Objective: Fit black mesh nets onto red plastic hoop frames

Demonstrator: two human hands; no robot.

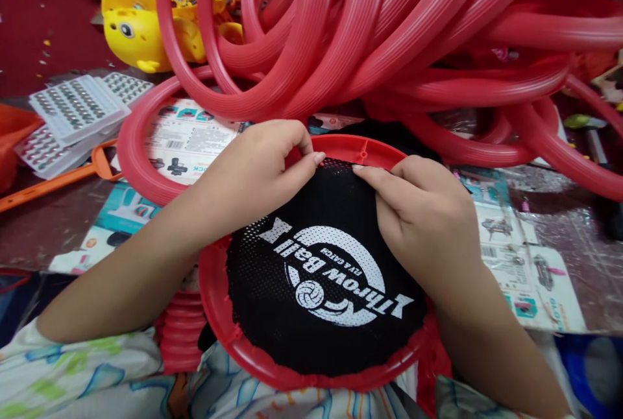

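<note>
By the bench's (34,237) near edge, left hand (272,166) and right hand (428,218) pinch the soft-looking net (311,270); the hoop (214,289) (light, stiff, I'd judge) wants gripping by its rim.

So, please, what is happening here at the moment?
Someone's left hand and right hand both have fingers at the far edge of a black mesh printed "Throw Ball". The mesh lies inside a red frame. Whether that edge is fastened is hard to tell. Red hoops are piled just beyond; yellow toy parts lie farther left.
</note>
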